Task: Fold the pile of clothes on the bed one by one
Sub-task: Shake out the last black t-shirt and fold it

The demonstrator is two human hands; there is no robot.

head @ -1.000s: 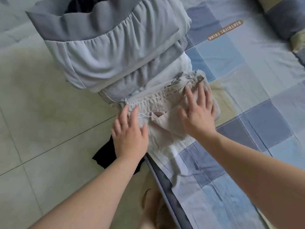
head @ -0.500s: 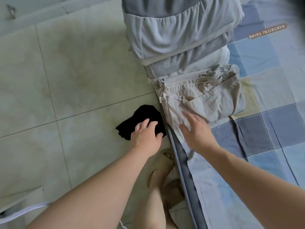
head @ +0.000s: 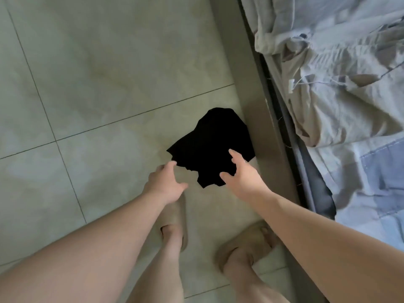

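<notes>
Right hand (head: 242, 173) left the beige trousers (head: 328, 101), joining left hand (head: 166, 182) at black cloth (head: 209, 141).

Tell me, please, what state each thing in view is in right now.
Black garment: crumpled on the floor, beside the bed.
Left hand: open, fingertips at the garment's edge, nothing gripped.
Right hand: open, fingers spread over the garment.
Beige trousers: lying on the bed, near its edge.
Slippers: on both feet.

Black garment (head: 209, 147) corner hidden behind right hand (head: 242, 176); contact unclear.
</notes>
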